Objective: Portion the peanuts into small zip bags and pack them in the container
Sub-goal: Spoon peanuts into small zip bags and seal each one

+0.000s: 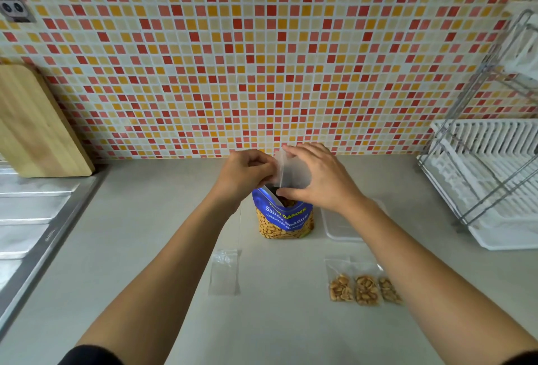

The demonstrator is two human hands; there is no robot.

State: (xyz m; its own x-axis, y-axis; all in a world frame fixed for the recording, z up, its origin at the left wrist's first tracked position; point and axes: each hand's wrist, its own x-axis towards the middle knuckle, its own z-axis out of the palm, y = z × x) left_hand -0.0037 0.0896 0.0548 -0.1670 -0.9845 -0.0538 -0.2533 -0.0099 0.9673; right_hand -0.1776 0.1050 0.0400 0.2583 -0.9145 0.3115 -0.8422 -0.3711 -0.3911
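Head view: both hands point(247, 174) point(316, 179) pinch one zip bag point(292, 172); three filled bags point(365, 289), one empty point(224, 273).

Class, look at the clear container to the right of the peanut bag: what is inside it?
The clear container shows no bags inside in the part visible; three filled zip bags lie on the counter nearer the camera. The right hand and forearm cover the container's far part, so that area is unknown.
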